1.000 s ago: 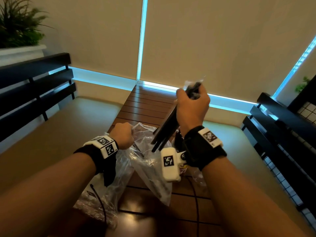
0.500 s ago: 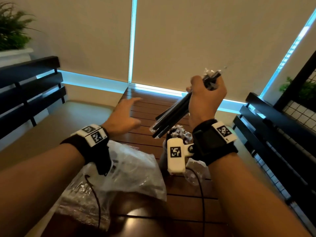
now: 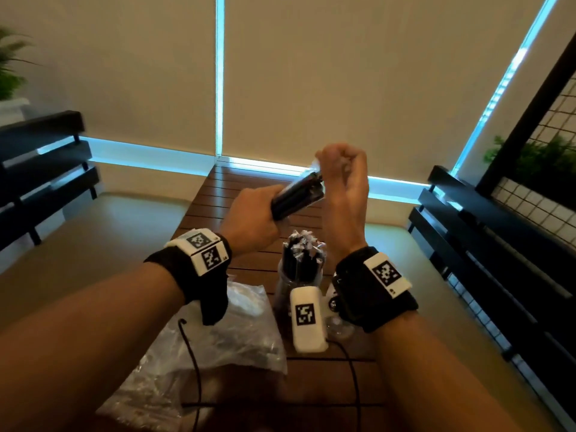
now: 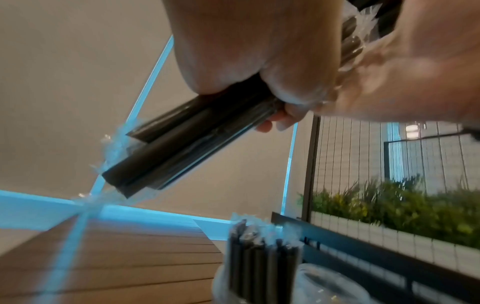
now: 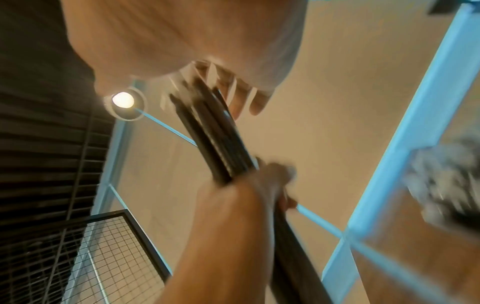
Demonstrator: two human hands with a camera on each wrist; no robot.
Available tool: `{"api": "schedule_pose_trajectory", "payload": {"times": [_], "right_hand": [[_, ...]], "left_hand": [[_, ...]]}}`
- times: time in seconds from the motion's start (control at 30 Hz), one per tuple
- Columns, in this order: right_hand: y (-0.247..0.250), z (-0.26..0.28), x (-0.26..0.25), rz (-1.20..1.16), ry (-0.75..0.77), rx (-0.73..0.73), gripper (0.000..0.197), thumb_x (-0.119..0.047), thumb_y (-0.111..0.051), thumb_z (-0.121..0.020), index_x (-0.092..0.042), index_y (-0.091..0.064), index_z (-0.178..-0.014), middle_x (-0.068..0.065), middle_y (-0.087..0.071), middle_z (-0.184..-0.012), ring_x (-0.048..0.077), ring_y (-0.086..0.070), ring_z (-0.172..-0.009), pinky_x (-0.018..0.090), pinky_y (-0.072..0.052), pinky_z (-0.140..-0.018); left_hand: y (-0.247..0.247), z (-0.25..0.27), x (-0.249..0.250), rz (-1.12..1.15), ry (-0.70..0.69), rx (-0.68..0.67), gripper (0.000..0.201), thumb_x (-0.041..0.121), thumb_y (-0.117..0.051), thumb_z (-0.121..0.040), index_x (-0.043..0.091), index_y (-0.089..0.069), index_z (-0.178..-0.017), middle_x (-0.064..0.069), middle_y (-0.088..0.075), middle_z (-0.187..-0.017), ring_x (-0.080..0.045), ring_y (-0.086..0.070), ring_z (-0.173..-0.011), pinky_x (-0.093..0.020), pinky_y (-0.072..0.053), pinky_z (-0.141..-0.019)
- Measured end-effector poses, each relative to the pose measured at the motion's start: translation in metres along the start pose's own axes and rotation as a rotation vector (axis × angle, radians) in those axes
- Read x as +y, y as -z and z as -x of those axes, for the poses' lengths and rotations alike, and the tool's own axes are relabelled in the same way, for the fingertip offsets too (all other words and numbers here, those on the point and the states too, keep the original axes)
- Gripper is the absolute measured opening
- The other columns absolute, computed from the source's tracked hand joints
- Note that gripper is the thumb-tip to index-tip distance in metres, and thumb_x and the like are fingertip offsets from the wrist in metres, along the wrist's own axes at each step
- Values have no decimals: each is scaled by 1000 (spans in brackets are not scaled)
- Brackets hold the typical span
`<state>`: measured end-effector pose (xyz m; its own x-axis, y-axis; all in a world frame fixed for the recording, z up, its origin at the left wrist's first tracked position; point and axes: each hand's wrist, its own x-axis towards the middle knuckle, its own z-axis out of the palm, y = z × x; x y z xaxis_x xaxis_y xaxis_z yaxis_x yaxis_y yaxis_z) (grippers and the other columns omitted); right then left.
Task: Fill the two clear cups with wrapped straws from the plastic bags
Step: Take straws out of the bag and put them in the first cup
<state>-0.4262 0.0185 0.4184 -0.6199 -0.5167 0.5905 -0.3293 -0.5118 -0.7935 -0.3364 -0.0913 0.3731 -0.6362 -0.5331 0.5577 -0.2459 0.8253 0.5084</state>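
A bundle of black wrapped straws [image 3: 297, 198] is held slantwise in the air over the wooden table [image 3: 249, 185]. My left hand [image 3: 252, 219] grips its lower part, seen from below in the left wrist view as dark straws [image 4: 187, 148] jutting from the fist. My right hand [image 3: 341, 169] curls round the upper end, where the clear wrapper tips show. Below stands a clear cup [image 3: 300, 275] packed with wrapped straws. A second clear cup [image 3: 338, 327] is mostly hidden behind my right wrist; its rim [image 4: 332, 288] looks bare inside.
Crumpled plastic bags [image 3: 237, 335] lie on the table's near left, under my left forearm. Black slatted benches flank the table at left [image 3: 43, 160] and right [image 3: 498, 244]. A wire grid with plants [image 3: 542, 169] stands at far right. Thin black cables [image 3: 193, 363] hang from the wrists.
My left hand let go of the bag, rose and took hold of the bundle's lower part. My right hand shifted to the bundle's upper end.
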Motion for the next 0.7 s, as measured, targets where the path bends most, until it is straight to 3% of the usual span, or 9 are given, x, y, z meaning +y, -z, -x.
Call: {"api": "schedule_pose_trajectory", "payload": {"times": [0.1,0.2,0.27,0.37,0.43,0.47,0.57,0.63,0.7], "right_hand": [[16,-17,-7,176,101,20,47,-55,-35,-96,-19,-64,-107,-10,-67,-108,2,-61,-103,14,-43,-85],[14,-19,3,485,31,-212,41,-40,-32,-104,-24,-70,-100,-9,-68,-107,5,-60,-101,18,-41,-82],[19,-16,15,503,6,-321,42,-42,-29,-105,-27,-68,-108,-7,-66,-113,4,-58,-105,13,-41,-85],[40,-14,33,357,-43,-153,44,-51,-24,-99,-33,-60,-118,-7,-64,-121,6,-58,-114,18,-43,-94],[55,-13,54,416,-148,-39,37,-40,-38,-98,-25,-58,-126,-4,-62,-122,12,-56,-118,28,-45,-98],[62,-9,66,502,-226,-94,39,-30,-48,-96,-23,-52,-134,-1,-58,-129,17,-53,-124,33,-44,-101],[75,6,103,766,-421,-474,89,-23,-72,-82,-23,-20,-155,9,-32,-154,27,-33,-141,44,-34,-113],[73,15,129,871,-480,-603,116,-40,-81,-71,-26,-5,-157,10,-22,-159,30,-27,-144,48,-32,-115],[66,22,149,941,-455,-601,128,-61,-81,-55,-31,-6,-155,10,-31,-155,32,-34,-140,52,-38,-110]], "left_hand": [[-2,-3,1,-62,-42,4,21,8,-73,-79,19,-64,-95,10,-59,-77,-15,-58,-70,-22,-40,-63],[-16,-6,12,20,-66,-19,16,15,-75,-81,17,-65,-94,4,-67,-81,-15,-61,-72,-25,-46,-65],[-26,-7,14,46,-32,-25,14,17,-75,-82,17,-66,-91,3,-70,-82,-14,-62,-71,-27,-51,-66],[-32,-14,9,131,157,89,28,17,-76,-79,27,-52,-69,12,-55,-64,-6,-51,-58,-19,-39,-55],[-33,-20,2,298,306,174,36,17,-77,-79,23,-45,-63,8,-49,-61,-8,-47,-55,-22,-39,-55],[-34,-22,-1,380,337,201,36,16,-77,-79,18,-45,-64,5,-48,-61,-11,-49,-57,-24,-42,-56],[-41,-24,-8,542,386,230,34,12,-77,-79,14,-45,-67,0,-46,-65,-15,-51,-63,-27,-46,-59],[-50,-25,-11,611,403,249,36,12,-77,-79,16,-44,-65,2,-43,-64,-13,-50,-62,-27,-46,-60],[-59,-29,-13,655,418,267,37,17,-80,-78,18,-44,-66,4,-43,-64,-14,-52,-66,-35,-53,-64]]}}
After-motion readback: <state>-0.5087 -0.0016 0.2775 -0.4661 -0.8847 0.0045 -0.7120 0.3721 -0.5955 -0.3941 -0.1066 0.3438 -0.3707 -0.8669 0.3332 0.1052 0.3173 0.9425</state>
